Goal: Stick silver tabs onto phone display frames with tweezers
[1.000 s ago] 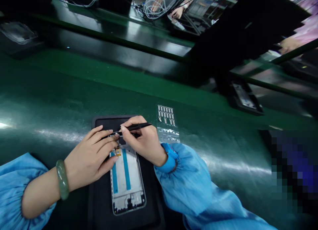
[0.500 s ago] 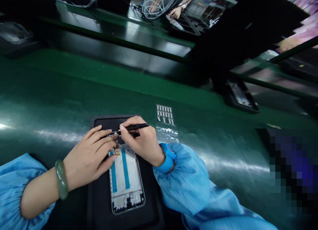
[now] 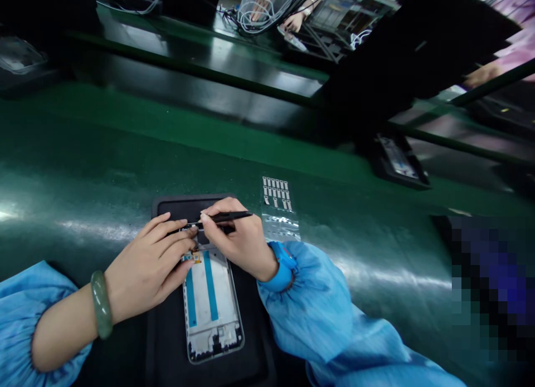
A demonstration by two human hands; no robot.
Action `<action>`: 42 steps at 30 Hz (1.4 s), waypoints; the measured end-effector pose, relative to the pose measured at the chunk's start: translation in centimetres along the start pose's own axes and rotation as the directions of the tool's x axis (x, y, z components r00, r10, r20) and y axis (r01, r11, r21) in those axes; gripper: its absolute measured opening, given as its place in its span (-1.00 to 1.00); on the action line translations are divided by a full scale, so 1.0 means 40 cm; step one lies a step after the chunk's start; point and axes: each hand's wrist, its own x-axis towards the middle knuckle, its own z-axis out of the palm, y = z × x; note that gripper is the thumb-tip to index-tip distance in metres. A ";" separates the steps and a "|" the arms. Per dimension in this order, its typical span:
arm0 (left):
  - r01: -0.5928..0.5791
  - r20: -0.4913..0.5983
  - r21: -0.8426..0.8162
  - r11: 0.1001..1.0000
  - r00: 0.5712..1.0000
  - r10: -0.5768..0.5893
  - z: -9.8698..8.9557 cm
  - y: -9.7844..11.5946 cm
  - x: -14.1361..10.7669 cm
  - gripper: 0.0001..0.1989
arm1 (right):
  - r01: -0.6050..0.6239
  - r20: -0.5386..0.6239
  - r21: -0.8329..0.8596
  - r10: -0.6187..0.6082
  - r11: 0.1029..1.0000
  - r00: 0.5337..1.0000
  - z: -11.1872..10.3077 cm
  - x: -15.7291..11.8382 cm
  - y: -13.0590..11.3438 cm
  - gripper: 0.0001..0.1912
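A phone frame (image 3: 223,287) with a pale metal back plate and two blue strips lies in a black tray (image 3: 165,342). My left hand (image 3: 146,261) holds its upper left part, fingertips on the edge and inside. Near my thumb and index finger sits a small orange flex cable (image 3: 196,257). Between the thumb and fingers of my right hand (image 3: 240,236) are slim black tweezers (image 3: 232,215), their working end over the top of the frame. The tips are too small to make out, and my fingers hide part of the frame's top.
Right of the tray lies a clear sheet (image 3: 280,225) with rows of small grey stickers (image 3: 276,192). A black tray holding a phone part (image 3: 399,158) stands farther right. Across the bench, another person's hands (image 3: 295,22) are near bundled cables (image 3: 259,19).
Both hands stay almost where they were. The tweezers' rear end has dipped very slightly; my grip on the frame looks the same.
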 end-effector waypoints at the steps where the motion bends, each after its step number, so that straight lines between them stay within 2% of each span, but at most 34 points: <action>1: -0.002 0.002 0.004 1.000 1.000 0.002 0.001 -0.001 0.000 -0.79 | -0.023 -0.020 0.005 0.023 1.000 1.000 0.000 0.000 -0.001 -0.95; 4: -0.001 0.009 0.017 1.000 1.000 0.001 0.002 -0.004 -0.001 -0.77 | -0.079 -0.062 0.058 0.083 0.995 0.995 0.000 0.000 -0.001 -0.96; 7: 0.005 0.019 0.026 1.000 1.000 -0.006 0.001 -0.005 -0.002 -0.75 | -0.047 -0.014 0.088 0.049 0.995 0.999 0.001 0.000 0.000 -0.97; 10: 0.003 0.021 0.029 1.000 1.000 -0.004 -0.001 -0.005 -0.002 -0.76 | -0.003 0.029 0.048 0.002 0.999 1.000 0.002 0.000 0.001 -0.98; 13: 0.010 0.023 0.021 1.000 1.000 -0.010 -0.001 -0.005 -0.003 -0.77 | -0.016 0.008 0.023 0.016 1.000 1.000 0.003 0.001 0.002 -0.98; 17: 0.018 0.029 0.011 1.000 0.999 -0.018 -0.001 -0.005 -0.003 -0.77 | -0.059 -0.024 0.095 0.061 0.994 0.998 0.002 0.002 0.004 -0.98; 22: 0.008 -0.022 0.000 1.000 1.000 -0.008 0.002 -0.011 -0.005 -0.77 | -0.042 -0.016 0.123 0.045 0.992 0.999 0.004 0.004 0.002 -0.97; 27: 0.146 -0.120 -0.024 0.989 0.982 -0.148 0.009 -0.024 0.000 -0.79 | -0.093 -0.093 0.183 0.111 0.979 0.989 -0.004 0.002 0.000 -0.95; 32: 0.283 -0.186 -0.034 0.959 0.941 -0.284 0.022 -0.030 0.020 -0.81 | 0.018 -0.036 0.159 -0.012 0.987 0.999 -0.022 -0.007 0.024 -0.93; 36: 0.319 -0.179 -0.047 0.947 0.930 -0.322 0.026 -0.027 0.033 -0.80 | 0.051 0.012 0.119 -0.053 0.992 0.999 -0.024 -0.015 0.044 -0.92; 42: 0.323 -0.161 -0.064 0.944 0.931 -0.329 0.023 -0.025 0.039 -0.78 | 0.034 0.024 0.178 -0.039 0.984 0.999 -0.021 -0.018 0.044 -0.89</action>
